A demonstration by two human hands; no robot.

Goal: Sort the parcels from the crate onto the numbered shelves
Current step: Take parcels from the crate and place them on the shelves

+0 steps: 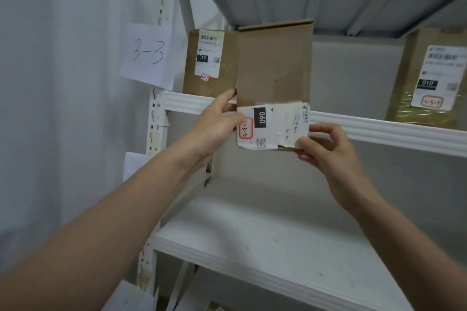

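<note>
Brown, flat cardboard parcel [274,63] was held upright before the white metal shelf rail [379,129], white shipping label [273,126] toward the camera, likely so its code could be read; left hand [217,124] and right hand [326,149] each pinched a lower edge.

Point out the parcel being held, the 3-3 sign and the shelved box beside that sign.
held parcel [274,63]: head view, bare cardboard above its label.
3-3 sign [147,54]: head view, middle of the handwritten number.
shelved box [209,57]: head view, its white shipping label.
</note>
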